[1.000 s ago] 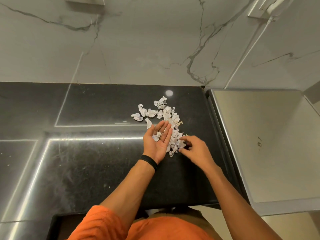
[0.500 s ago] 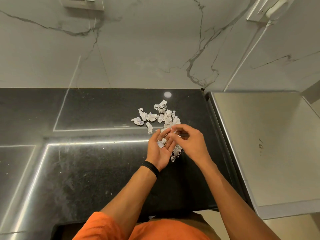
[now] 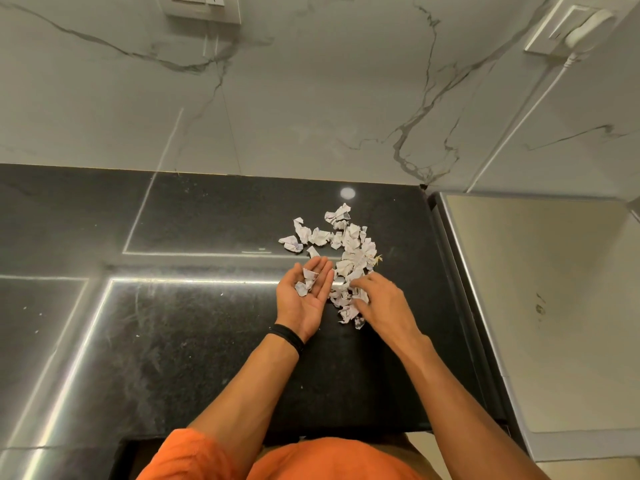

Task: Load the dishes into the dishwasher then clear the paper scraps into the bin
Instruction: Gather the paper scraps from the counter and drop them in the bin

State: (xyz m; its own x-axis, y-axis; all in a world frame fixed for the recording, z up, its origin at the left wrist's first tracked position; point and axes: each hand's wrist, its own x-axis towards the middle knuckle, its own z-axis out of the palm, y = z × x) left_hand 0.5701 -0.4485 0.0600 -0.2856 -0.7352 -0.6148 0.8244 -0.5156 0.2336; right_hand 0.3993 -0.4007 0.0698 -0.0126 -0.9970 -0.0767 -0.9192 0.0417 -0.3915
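At 6 o'clock, close under the camera, I see an orange garment [image 3: 194, 455] and both forearms reaching out over the black counter [image 3: 173, 323]. Half a second ago the right hand [image 3: 379, 299] was lifted over the left fingertips; now it is back down, palm down, on the near end of the paper scraps [image 3: 353, 251]. Its fingers lie slightly curved and a little apart on the crumpled pieces, but I cannot tell whether they pinch one. The left hand [image 3: 304, 299], with a dark wristband [image 3: 287, 336], has hardly moved. It lies palm up just to 9 o'clock of the right hand, fingers straight and pressed together, pointing to 12. A few collected scraps [image 3: 306, 282] lie across its fingers and palm, more than before. The camera has also tipped up a little, so more of the wall socket [image 3: 204, 6] shows.

The loose pile lies on the counter with its long axis running from 6 to 12 o'clock. Its near end touches the right hand, and a short spur branches toward 9 o'clock near the far end.

To 3 o'clock the counter's edge runs just beside the pile, with a pale steel top [image 3: 536, 306] beyond it. To 9 o'clock the black counter stretches wide and bare, well apart from any edge. At 12 o'clock, past the last scrap, a strip of counter meets the marble wall [image 3: 311, 98], which carries a white plug [image 3: 585, 27] at 1 o'clock.
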